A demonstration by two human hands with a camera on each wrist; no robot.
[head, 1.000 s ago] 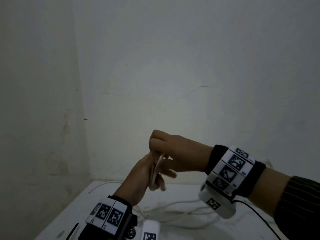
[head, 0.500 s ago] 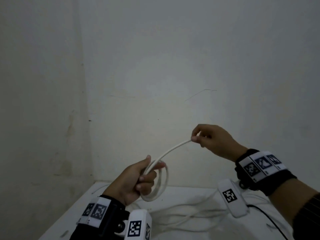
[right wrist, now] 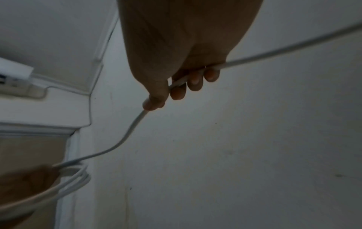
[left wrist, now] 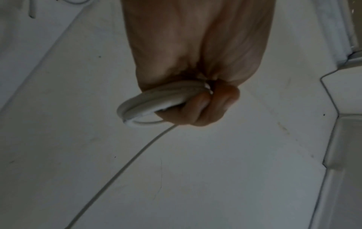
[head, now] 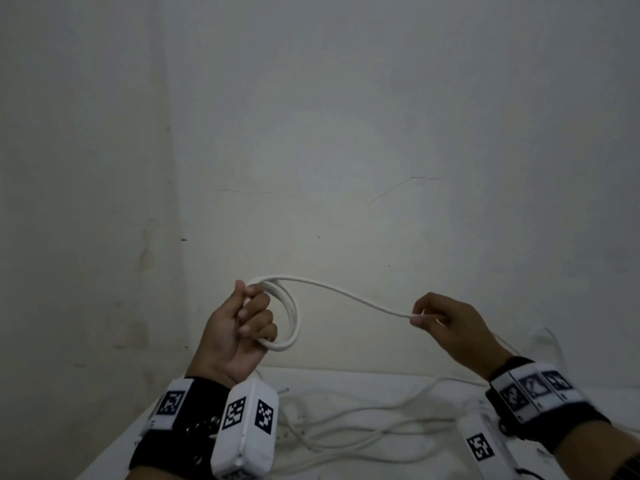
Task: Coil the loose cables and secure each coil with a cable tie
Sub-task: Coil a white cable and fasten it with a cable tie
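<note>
Right hand (head: 446,322), pinching the white cable (head: 349,296), has drawn away toward 3 o'clock from the left hand (head: 239,336), whose grip holds the coil (head: 289,320) above the tabletop (head: 346,379): slack readied for another loop.

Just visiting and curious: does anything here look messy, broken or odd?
Nothing looks broken. The one untidy spot is the tangle of loose white cables sprawled on the table. The left hand grips a neat coil, the right hand pinches its free run. The wall shows thin cracks.
</note>
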